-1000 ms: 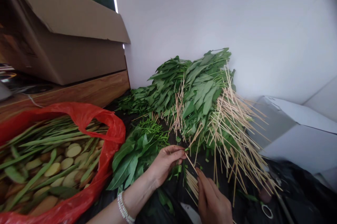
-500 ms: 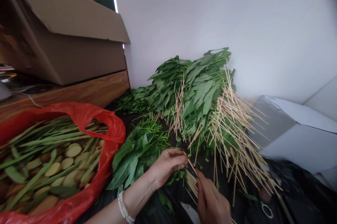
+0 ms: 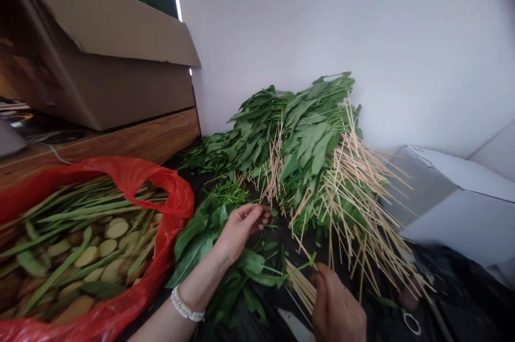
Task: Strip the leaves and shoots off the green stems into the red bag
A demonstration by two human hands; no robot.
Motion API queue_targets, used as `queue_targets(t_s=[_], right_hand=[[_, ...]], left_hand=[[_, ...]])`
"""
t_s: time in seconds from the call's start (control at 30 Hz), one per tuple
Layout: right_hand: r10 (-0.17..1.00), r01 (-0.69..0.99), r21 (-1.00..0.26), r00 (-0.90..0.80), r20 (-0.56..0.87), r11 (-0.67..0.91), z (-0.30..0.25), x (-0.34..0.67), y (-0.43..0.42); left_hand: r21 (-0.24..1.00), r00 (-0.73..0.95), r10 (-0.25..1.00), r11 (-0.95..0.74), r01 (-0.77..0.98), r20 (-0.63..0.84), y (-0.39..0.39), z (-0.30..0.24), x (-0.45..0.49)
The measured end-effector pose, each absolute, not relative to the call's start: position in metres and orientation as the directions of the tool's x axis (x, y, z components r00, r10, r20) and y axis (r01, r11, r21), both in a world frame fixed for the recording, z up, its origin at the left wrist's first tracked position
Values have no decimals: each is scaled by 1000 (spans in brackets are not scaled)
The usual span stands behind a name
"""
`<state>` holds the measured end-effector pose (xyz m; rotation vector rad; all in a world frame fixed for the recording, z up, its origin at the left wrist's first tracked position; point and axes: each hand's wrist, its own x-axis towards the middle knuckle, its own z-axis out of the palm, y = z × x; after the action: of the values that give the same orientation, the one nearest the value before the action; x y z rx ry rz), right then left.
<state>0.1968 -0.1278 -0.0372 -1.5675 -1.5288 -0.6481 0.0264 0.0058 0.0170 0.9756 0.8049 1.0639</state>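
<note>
My left hand [image 3: 243, 229] hovers over a loose bunch of broad green leaves [image 3: 201, 240], its fingers curled and slightly apart, holding nothing I can see. A white beaded bracelet [image 3: 187, 304] circles that wrist. My right hand [image 3: 336, 302] is closed on a bundle of thin wooden skewers [image 3: 301, 285], with a green stem [image 3: 306, 264] lying across their upper part. Behind the hands rises a large heap of leafy greens [image 3: 308, 143], with many skewers [image 3: 362, 208] sticking out of it toward the right.
A red plastic bag [image 3: 173, 197] at the left holds long green pods and round pale slices. A cardboard box [image 3: 108, 58] sits on a wooden ledge [image 3: 120, 141]. A white box [image 3: 450, 208] stands at the right, and a white scissor handle [image 3: 411, 324] lies on black plastic sheeting.
My left hand has let go and drawn back left from the skewers, its fingers loosening. My right hand has moved right and slightly down with the skewer bundle. Leafy stems now show beneath the hands.
</note>
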Motion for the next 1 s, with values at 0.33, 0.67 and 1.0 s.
queue_targets(t_s=[0.33, 0.67, 1.0], right_hand=[[549, 975, -147, 33, 835, 164, -33, 196, -127], [510, 958, -132, -17, 860, 255, -32, 192, -124], [520, 967, -171, 50, 852, 187, -35, 191, -124]], left_hand=[[722, 453, 821, -542, 430, 347, 10, -10, 28], [398, 563, 788, -613, 683, 247, 10, -23, 30], [637, 436, 744, -664, 392, 507, 9, -4, 28]])
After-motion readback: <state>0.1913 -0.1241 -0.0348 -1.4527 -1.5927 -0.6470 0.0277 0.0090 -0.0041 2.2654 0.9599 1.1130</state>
